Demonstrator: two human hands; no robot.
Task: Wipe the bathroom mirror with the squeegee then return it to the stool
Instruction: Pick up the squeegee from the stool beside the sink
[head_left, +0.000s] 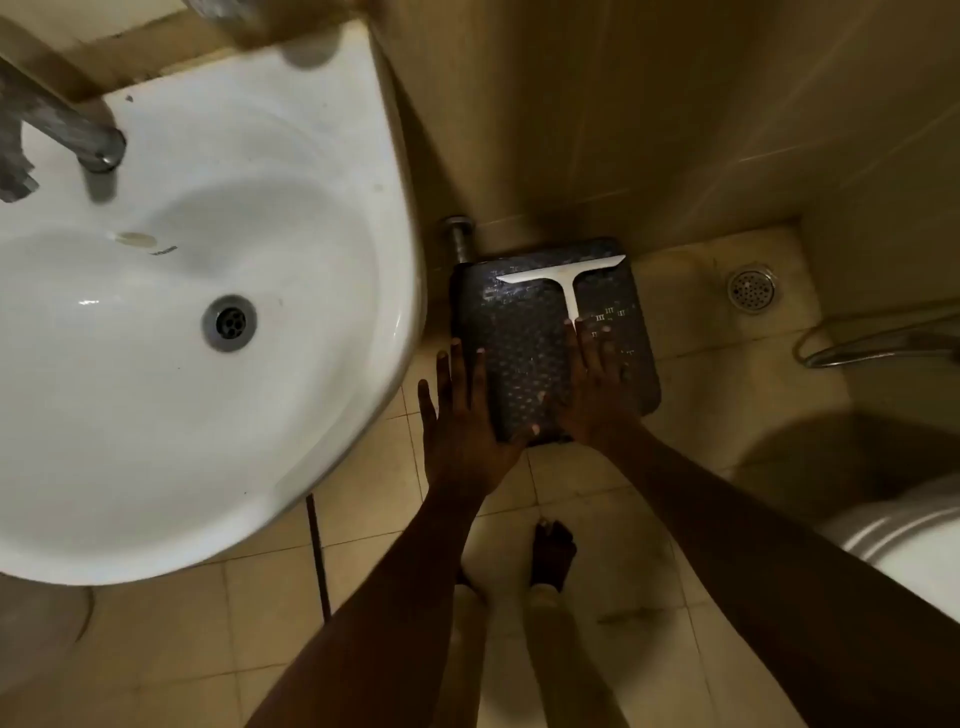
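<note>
A white basin (208, 291) fills the left, its rim hanging close over the near corner of the dark stool (524, 364). The left hand (462, 415) is spread flat and empty above that corner. The white squeegee (563, 280) lies on the stool's far side, blade toward the wall, handle pointing back. The right hand (597, 384) is splayed, clamped on nothing, fingertips just at the handle's tip. A careless pinch on that slim end could tip the blade, or lifting might knock it against the basin's rim.
</note>
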